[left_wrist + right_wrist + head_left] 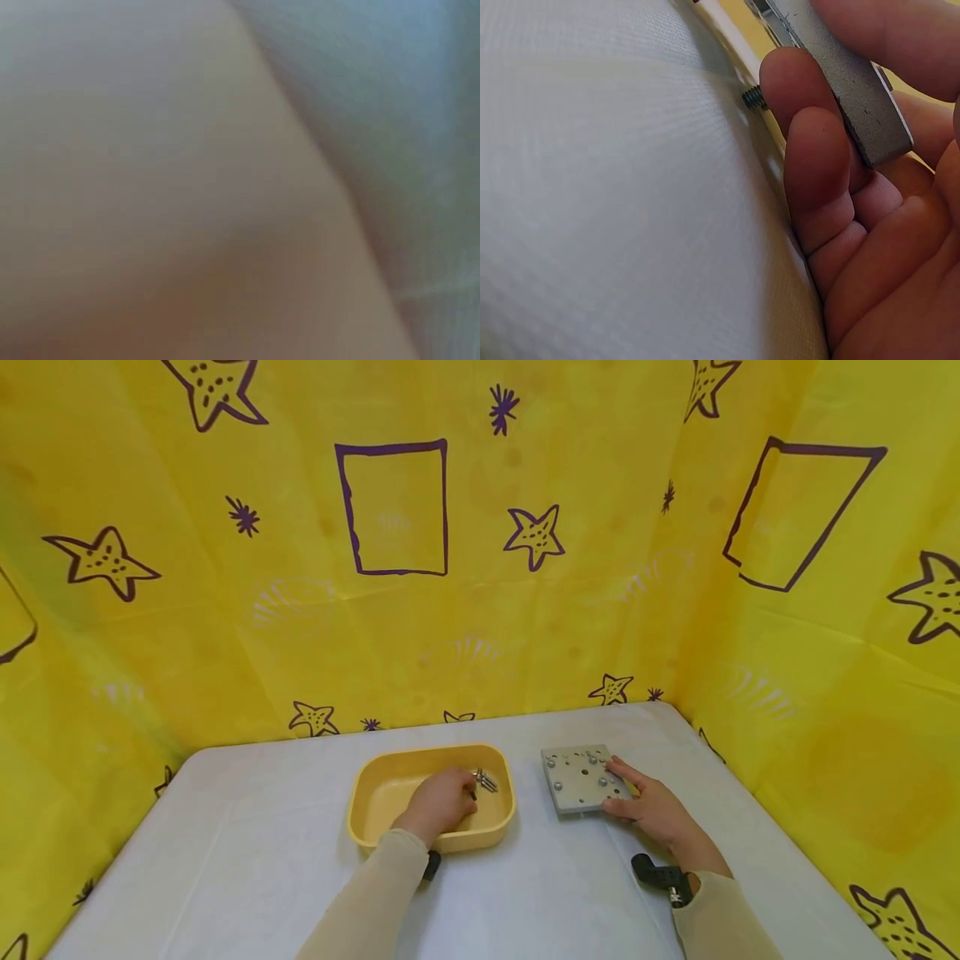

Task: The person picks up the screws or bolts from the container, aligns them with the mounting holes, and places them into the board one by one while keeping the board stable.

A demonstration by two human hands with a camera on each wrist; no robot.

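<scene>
left side first: the left hand [442, 802] is down inside the yellow tray [375, 797], fingers curled over toward the small heap of metal screws [485, 779] at the tray's far right corner. whether it actually has a screw pinched, i cannot tell; the knuckles hide the fingertips, and the left wrist view is only a blur of sleeve and cloth. risk here, as i judge it: the screws are small and bunched together, so a grab could lift two at once or flick one over the rim onto the white table [247, 852], where it might roll.

moving right, the grey metal plate [582, 777] lies on the table just beside the tray, with several screws already seated in its holes. the right hand [651, 806] grips its near right edge, thumb on top and fingers [817, 172] wrapped underneath. in the right wrist view that edge is tilted up off the cloth, and a screw tip [753, 97] pokes out below the plate. trouble i'd watch for: tip it further and loose screws could drop out, or the protruding thread could snag the cloth.
</scene>
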